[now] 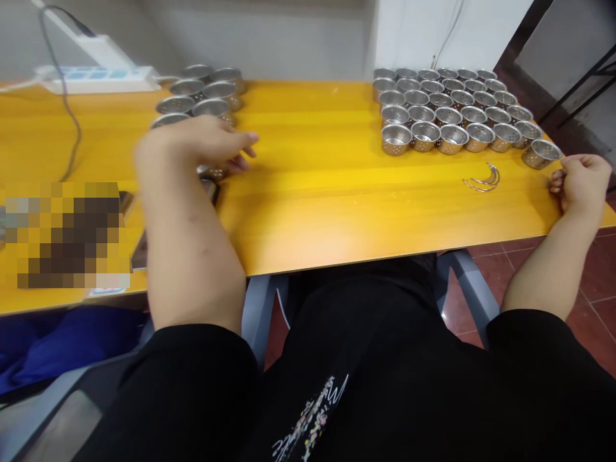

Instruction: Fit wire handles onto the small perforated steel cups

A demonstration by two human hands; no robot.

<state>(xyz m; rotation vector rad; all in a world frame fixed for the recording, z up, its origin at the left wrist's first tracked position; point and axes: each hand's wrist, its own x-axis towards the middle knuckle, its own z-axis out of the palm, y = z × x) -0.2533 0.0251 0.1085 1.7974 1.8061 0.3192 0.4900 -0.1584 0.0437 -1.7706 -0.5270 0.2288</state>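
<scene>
Over the left part of the yellow table (327, 212), my left hand (224, 144) hovers beside a group of metal cups (212, 110), its fingers apart and nothing visible between them. My forearm hides some of those cups. At the right, my right hand (580, 179) has its thumb and index finger pinched at the rim of a perforated metal cup (541, 154), which leans slightly. That cup sits at the front right corner of several rows of similar cups (448, 117). Thin curved metal wires (486, 183) lie in front of the rows.
A white power strip (108, 80) with a dark cable (72, 122) stands at the back left. A dark flat object (139, 250) lies partly behind my left forearm, next to a pixelated area. The table's front edge runs close to my body.
</scene>
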